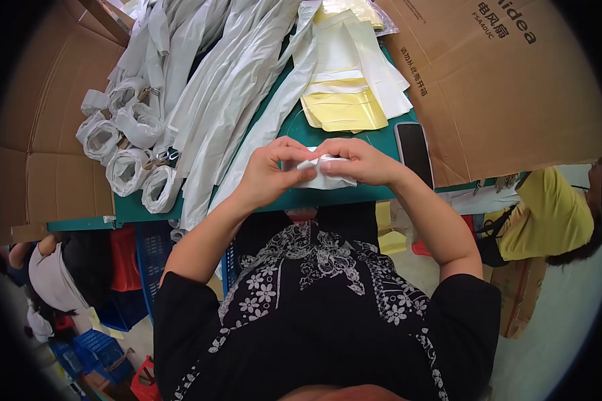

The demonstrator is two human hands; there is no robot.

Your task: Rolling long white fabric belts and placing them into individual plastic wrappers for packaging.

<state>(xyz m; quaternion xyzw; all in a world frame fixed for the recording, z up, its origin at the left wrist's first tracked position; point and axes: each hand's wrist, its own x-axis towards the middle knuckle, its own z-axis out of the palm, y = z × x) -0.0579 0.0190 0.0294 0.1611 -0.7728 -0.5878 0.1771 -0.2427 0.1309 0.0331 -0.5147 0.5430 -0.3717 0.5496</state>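
The left hand (274, 166) and the right hand (360, 162) both hold a white roll (329, 180), which is just above the near edge of the green worktop (291, 199). Each hand is nearly closed on it, thumb and fingers pinching, with the fingertips of the two almost meeting at its upper side; the hands partly hide it. To their left, long white strips (237, 100) stretch from the far side to the near edge, and beside these sits a cluster of coils (128, 172), with metal buckles (167, 155) showing among them. Beyond the hands lie pale yellow sheets (344, 107), partly overlapping. A phone (415, 150) with a dark screen lies just right of the right hand, next to a brown carton (502, 127). At far right, a person in a yellow top (545, 217) is well apart from the work.
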